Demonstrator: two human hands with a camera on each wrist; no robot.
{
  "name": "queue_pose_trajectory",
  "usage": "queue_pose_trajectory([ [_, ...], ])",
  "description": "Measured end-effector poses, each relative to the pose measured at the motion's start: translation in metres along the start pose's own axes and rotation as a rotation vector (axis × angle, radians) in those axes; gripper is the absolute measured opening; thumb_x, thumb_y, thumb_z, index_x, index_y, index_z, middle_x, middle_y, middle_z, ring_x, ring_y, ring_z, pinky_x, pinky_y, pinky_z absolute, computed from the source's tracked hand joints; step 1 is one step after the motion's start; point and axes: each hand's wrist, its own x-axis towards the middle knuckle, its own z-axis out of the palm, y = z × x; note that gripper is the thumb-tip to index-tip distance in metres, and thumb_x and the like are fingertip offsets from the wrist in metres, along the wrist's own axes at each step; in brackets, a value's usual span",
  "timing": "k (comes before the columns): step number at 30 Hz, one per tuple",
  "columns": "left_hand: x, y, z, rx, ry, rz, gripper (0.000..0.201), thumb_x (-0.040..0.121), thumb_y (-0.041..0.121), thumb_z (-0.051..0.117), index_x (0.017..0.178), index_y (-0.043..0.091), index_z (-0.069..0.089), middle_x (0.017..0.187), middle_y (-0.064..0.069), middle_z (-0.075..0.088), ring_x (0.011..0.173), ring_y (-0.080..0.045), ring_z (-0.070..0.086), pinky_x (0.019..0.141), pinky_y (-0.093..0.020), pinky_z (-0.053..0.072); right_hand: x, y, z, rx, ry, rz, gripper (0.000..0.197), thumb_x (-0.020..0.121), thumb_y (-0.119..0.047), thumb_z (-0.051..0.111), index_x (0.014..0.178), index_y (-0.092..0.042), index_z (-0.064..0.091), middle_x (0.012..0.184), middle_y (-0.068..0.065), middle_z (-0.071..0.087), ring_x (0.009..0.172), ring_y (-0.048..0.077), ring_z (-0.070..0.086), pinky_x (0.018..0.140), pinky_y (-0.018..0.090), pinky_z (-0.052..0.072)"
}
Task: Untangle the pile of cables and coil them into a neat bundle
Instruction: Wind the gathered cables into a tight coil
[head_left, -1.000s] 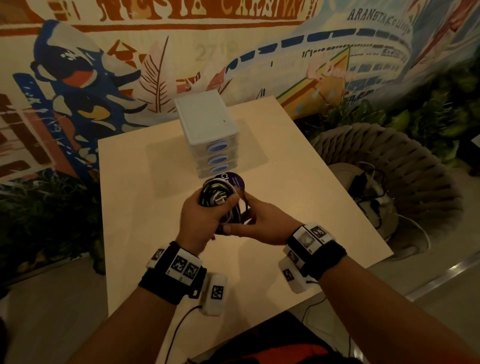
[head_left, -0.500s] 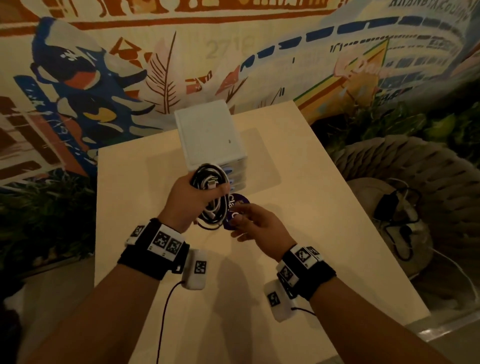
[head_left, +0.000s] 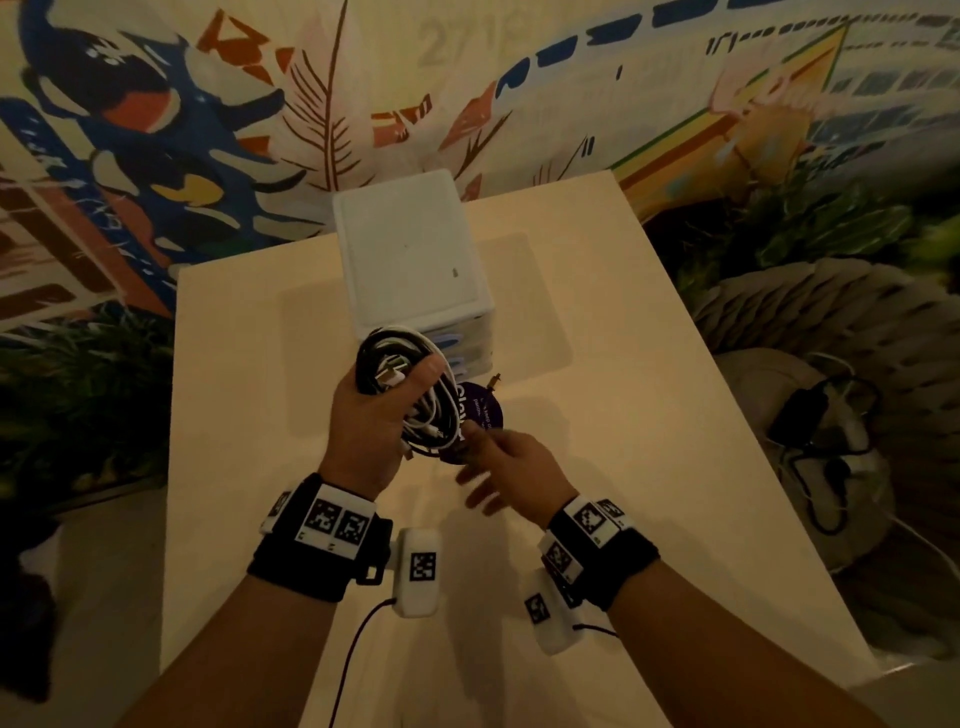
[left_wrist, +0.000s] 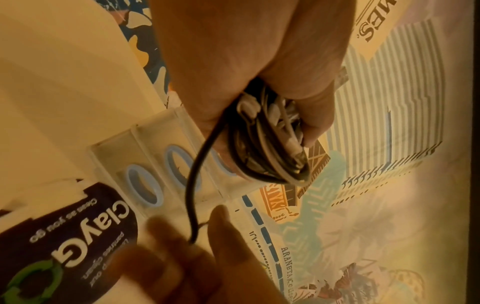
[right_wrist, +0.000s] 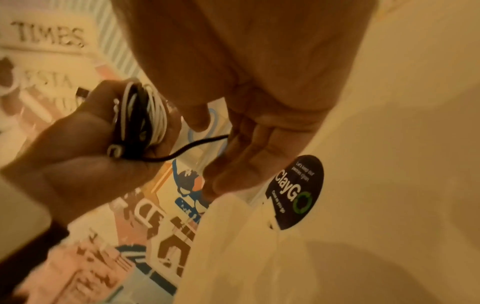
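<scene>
A coiled bundle of black and white cables (head_left: 415, 400) is held upright above the table, gripped by my left hand (head_left: 376, 426) with the thumb across its front. In the left wrist view the bundle (left_wrist: 270, 144) sits inside the curled fingers. A loose black cable tail (left_wrist: 193, 185) hangs from it down to my right hand (head_left: 488, 452), just below and to the right of the bundle. In the right wrist view the tail (right_wrist: 192, 145) runs between that hand's thumb and fingers, which pinch it; its tip is hidden.
A white drawer box (head_left: 410, 260) stands just behind the bundle on the pale table (head_left: 623, 441). A round purple sticker (head_left: 483, 410) lies on the table under the hands. A wicker chair (head_left: 831, 322) holding a charger and cords stands at the right.
My left hand has lifted the bundle up toward the drawer box. My right hand has come off the bundle's side and dropped below it with the black tail.
</scene>
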Motion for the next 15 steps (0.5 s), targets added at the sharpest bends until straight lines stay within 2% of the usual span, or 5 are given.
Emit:
queue_pose_trajectory([
  [4,-0.006,-0.010,0.004,0.050,0.020,-0.084,0.040,0.070,0.024,0.084,0.105,0.007,0.073,0.096,-0.014,0.077,0.091,-0.035,0.074,0.077,-0.050,0.061,0.006,-0.006,-0.005,0.030,0.108,-0.253,0.028,0.107,-0.029,0.048,0.102,-0.008,0.065,0.072,-0.001,0.070,0.064,0.009,0.067,0.061,0.031,0.055],
  [6,-0.007,-0.013,0.004,0.109,0.037,-0.084,0.038,0.076,0.020,0.084,0.110,0.006,0.073,0.098,-0.014,0.077,0.093,-0.034,0.075,0.076,-0.049,0.062,0.003,-0.011,-0.007,-0.144,0.146,-0.369,0.026,0.108,-0.026,0.046,0.098,-0.012,0.066,0.065,-0.008,0.063,0.058,0.001,0.060,0.060,0.018,0.047],
  [9,-0.006,-0.012,-0.001,0.160,-0.064,-0.095,0.040,0.075,0.019,0.087,0.112,0.013,0.074,0.106,-0.010,0.077,0.100,-0.029,0.074,0.085,-0.049,0.061,-0.001,-0.018,-0.011,-0.301,0.095,-0.365,0.024,0.108,-0.027,0.042,0.099,-0.027,0.065,0.067,-0.014,0.059,0.059,-0.002,0.055,0.062,0.020,0.042],
  [13,-0.008,-0.005,-0.004,0.233,-0.302,-0.087,0.048,0.075,0.017,0.086,0.120,0.011,0.068,0.113,-0.006,0.076,0.110,-0.023,0.071,0.088,-0.037,0.058,-0.003,-0.033,-0.015,-0.445,-0.028,-0.362,0.026,0.104,-0.025,0.045,0.113,-0.025,0.070,0.090,-0.007,0.072,0.083,0.011,0.065,0.078,0.032,0.053],
  [15,-0.008,0.001,-0.003,0.291,-0.297,-0.019,0.043,0.074,0.019,0.086,0.113,0.009,0.070,0.107,-0.006,0.078,0.105,-0.023,0.073,0.086,-0.035,0.058,-0.002,-0.040,-0.018,-0.405,-0.062,-0.340,0.026,0.103,-0.022,0.047,0.098,-0.026,0.072,0.087,0.000,0.073,0.080,0.017,0.066,0.077,0.036,0.053],
])
